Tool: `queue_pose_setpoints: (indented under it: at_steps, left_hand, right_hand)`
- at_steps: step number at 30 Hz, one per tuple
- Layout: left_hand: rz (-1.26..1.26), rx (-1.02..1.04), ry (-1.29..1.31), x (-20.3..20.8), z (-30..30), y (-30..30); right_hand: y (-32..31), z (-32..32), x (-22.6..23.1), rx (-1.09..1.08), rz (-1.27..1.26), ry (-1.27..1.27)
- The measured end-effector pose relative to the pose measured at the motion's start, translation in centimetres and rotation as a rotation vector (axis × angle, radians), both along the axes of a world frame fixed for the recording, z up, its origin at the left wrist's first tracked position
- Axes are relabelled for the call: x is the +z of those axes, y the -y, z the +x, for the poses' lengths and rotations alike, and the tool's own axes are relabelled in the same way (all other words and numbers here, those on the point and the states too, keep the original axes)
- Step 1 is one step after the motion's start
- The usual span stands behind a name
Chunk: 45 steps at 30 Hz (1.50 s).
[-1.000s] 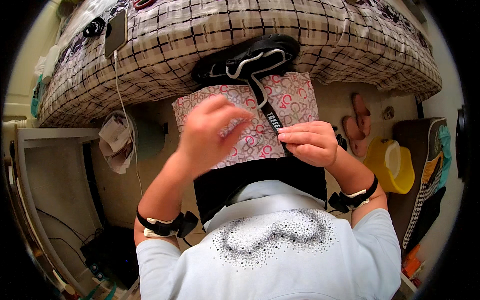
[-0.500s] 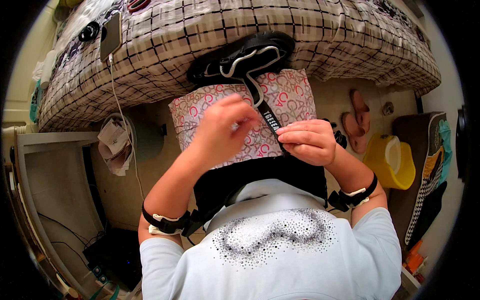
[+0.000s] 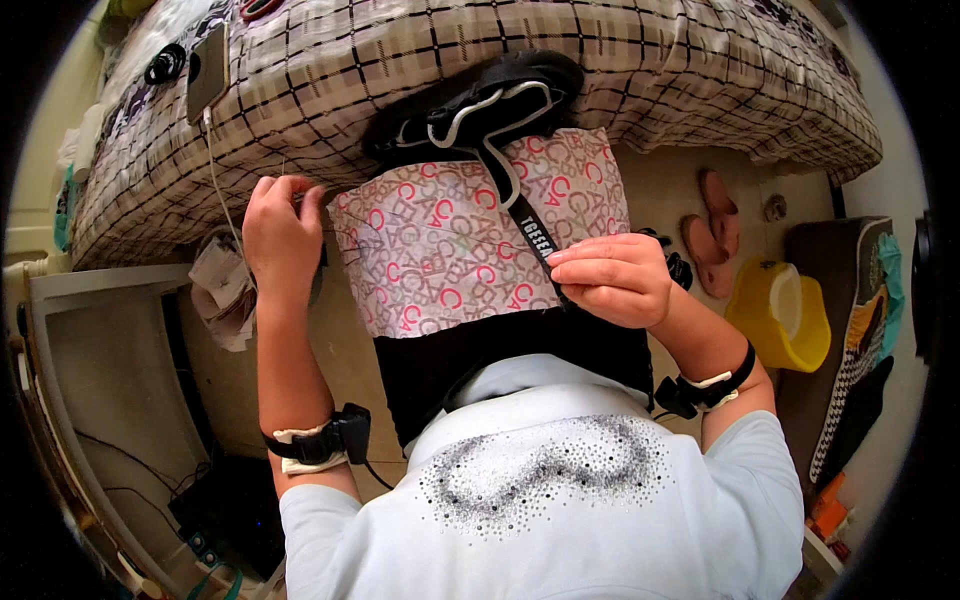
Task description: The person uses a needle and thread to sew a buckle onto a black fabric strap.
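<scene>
My right hand [image 3: 615, 280] pinches the end of a black strap [image 3: 533, 232] with white lettering, above my lap. The strap runs up to a black sandal-like item [image 3: 520, 85] with pale edging, which rests against the bed's side. Away to the left, near the bed edge, my left hand [image 3: 285, 228] is raised with thumb and fingers drawn together. A faint thin sliver shows just above its fingertips, too fine to name. Across my lap lies a pink-and-white patterned cloth [image 3: 420, 250], with black fabric below it.
A checked bedspread [image 3: 330, 90] covers the bed ahead, with a phone [image 3: 208, 75] on a white cable and a black coil [image 3: 165, 64]. Pink slippers [image 3: 708, 255] and a yellow potty-like tub [image 3: 775, 315] stand right. Papers [image 3: 220, 290] fill a bin at left.
My left hand has moved from beside the strap out to the left, by the bed edge. My right hand keeps its pinch on the strap, nearly still.
</scene>
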<state>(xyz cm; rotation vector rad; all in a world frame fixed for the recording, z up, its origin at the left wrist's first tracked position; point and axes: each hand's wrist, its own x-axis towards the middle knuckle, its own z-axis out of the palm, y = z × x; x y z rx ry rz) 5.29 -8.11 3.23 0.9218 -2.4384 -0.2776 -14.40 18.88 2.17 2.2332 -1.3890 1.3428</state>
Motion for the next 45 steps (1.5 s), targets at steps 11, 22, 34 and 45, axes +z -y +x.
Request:
queue_pose_setpoints:
  at_steps: [11,22,34,45]
  left_hand:
    - [0.167,-0.892,-0.249,0.0,-5.6,-10.9]
    - [0.416,-0.834,-0.292,-0.5,-5.2,-11.4]
    - [0.552,-0.829,-0.232,1.1,-3.6,-10.0]
    - [0.122,-0.869,-0.274,0.8,-4.6,-10.0]
  right_hand:
    - [-0.3,-0.1,0.3,-0.003,0.04,-0.031]
    - [0.0,-0.1,0.3,-0.004,0.017,-0.051]
    - [-0.3,-0.1,0.1,-0.025,0.007,-0.087]
    - [-0.4,-0.1,0.1,-0.024,0.017,-0.066]
